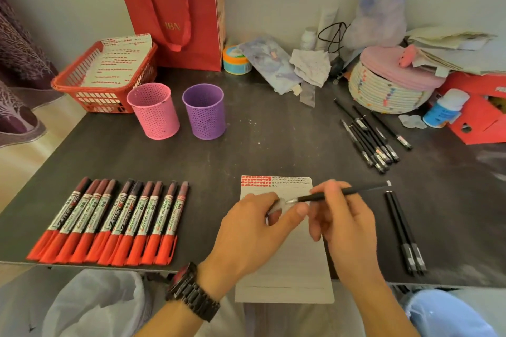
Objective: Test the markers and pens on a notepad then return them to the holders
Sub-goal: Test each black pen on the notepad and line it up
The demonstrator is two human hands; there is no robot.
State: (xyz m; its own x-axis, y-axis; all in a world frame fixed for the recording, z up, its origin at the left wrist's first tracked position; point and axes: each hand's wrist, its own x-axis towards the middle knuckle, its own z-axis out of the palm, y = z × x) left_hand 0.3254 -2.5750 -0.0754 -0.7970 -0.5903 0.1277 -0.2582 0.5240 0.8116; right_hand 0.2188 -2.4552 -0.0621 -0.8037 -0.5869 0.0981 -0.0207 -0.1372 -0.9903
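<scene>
Now, right hand (347, 221): grip closed round a black pen (342, 192), fingers on its front half, the barrel running up and to the right past the knuckles.
Pen tip: points left, above the upper part of the notepad (284, 268), toward the left hand.
Left hand (254, 227): grip pinching a small clear cap (278, 206) right at the pen's tip; blurred, so I cannot tell whether cap and tip touch.
Notepad: one, at the near edge of the tabletop (260, 150) and hanging over it; red and black test marks across its top lines.
Red-capped markers (109, 221): ten, in a row left of the notepad, caps toward me.
Loose black pens: two (405, 232) side by side just right of the notepad; a heap (369, 139) farther back on the right, too overlapped to count.
Holders: two, a pink holder (154, 112) and a purple holder (205, 112), upright, side by side, back left.
</scene>
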